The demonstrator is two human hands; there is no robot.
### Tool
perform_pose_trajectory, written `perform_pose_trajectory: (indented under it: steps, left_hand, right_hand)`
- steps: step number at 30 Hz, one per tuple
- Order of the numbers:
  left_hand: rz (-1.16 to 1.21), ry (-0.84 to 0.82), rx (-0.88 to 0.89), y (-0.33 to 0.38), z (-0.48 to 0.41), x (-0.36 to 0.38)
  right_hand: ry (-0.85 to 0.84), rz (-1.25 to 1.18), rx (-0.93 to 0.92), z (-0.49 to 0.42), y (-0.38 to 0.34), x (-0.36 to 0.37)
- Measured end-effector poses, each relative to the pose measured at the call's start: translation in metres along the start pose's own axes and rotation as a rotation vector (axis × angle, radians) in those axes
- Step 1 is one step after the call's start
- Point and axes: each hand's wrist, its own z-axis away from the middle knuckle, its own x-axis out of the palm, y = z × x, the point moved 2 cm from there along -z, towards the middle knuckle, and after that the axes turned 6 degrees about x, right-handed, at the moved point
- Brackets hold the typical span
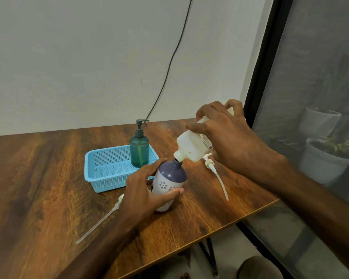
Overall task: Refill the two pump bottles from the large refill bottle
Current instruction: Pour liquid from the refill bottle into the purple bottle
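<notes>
My left hand (144, 193) grips a purple-and-white pump bottle (169, 180) standing on the table, its neck open and its pump off. My right hand (228, 135) holds the large white refill bottle (191, 144) tipped down to the left, with its mouth right at the purple bottle's neck. A teal pump bottle (139, 147) with its pump on stands in the back right corner of a blue basket (105, 170). One white pump with its tube (217, 172) lies on the table under my right hand. Another pump and tube (103, 217) lie to the left of my left wrist.
The wooden table (38, 178) ends close on the right, near a dark-framed screen door (270, 77). Behind the screen stand white plant pots (322, 160). A black cable (169, 65) hangs down the wall behind the table. Black table legs (211, 256) show below the edge.
</notes>
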Motion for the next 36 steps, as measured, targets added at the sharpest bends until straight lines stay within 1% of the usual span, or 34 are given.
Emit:
perform_pose_trajectory:
  steps: [11, 19, 27, 36]
  left_hand:
    - [-0.012, 0.003, 0.02, -0.0021, 0.0004, -0.0006]
    - [-0.021, -0.005, 0.023, -0.0015, -0.0004, 0.0008]
    - [-0.015, -0.003, 0.015, -0.0011, 0.0007, 0.001]
    - [-0.001, -0.011, 0.007, -0.0021, 0.0014, 0.0009]
  right_hand:
    - [0.017, 0.064, -0.041, -0.0042, -0.0058, -0.0025]
    - [0.005, 0.063, -0.041, -0.006, -0.0062, -0.0044]
    - [0.034, 0.079, -0.065, -0.0055, -0.0075, -0.0042]
    - [0.008, 0.083, -0.07, -0.0069, -0.0091, -0.0073]
